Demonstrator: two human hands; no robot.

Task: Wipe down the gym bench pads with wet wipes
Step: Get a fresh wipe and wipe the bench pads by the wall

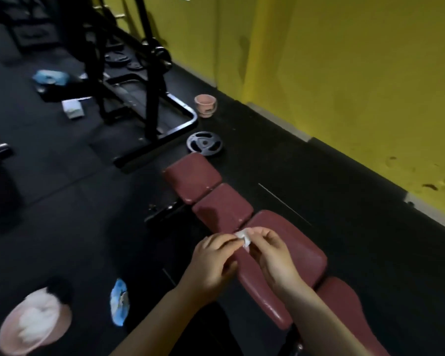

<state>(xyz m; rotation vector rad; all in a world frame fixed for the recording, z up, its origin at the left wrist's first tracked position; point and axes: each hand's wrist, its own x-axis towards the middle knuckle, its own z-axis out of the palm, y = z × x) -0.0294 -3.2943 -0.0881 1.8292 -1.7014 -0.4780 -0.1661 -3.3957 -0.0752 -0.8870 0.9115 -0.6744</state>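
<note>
Together, left hand (211, 263) and right hand (272, 255) pinch a crumpled white wipe (243, 236) above glossy maroon padded bench pads (288, 242).

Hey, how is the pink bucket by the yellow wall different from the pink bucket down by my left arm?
The pink bucket by the wall stands upright on the floor, far off past the weight plate; the near pink bucket lies close, left of the bench. The far one's contents cannot be seen from here; the near one holds crumpled white material. The far one has dark markings on its side; none show on the near one. Both are pink and sit on the dark floor.
</note>
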